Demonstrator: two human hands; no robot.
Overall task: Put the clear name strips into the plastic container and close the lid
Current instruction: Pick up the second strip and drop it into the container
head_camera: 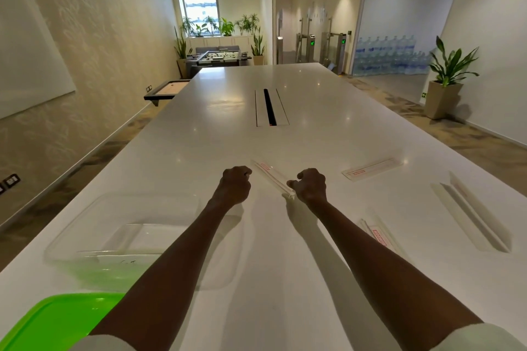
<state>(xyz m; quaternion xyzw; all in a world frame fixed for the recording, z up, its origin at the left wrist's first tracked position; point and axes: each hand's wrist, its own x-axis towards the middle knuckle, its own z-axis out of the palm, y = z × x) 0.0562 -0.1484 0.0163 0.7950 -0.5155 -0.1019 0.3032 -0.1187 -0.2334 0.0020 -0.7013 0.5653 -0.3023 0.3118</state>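
On the white table [313, 134], seen from the head camera:

Right hand [310, 184]: fingers curled, pinching the near end of a clear name strip [272, 178]; the strip runs away and to the left from the hand, between the two hands, its far end carrying a small red label.

Left hand [235, 182]: curled into a loose fist just left of the held strip; whether it touches the strip cannot be told, and nothing shows in its grasp.

Plastic container [85, 225]: clear, open, standing on the table to the left of the left forearm, well apart from the held strip; what lies inside it is hard to make out.

Lid [54, 322]: bright green, lying flat at the near left corner, off the container and just in front of it.

Other strips: one flat strip with red label [370, 169] to the right of the right hand; one strip by the forearm [379, 236] just beside the right arm; a long folded pair [470, 214] near the right edge. All lie on the table, outside the container.

Cable slot [269, 107]: dark, set in the table's middle, far from the hands.
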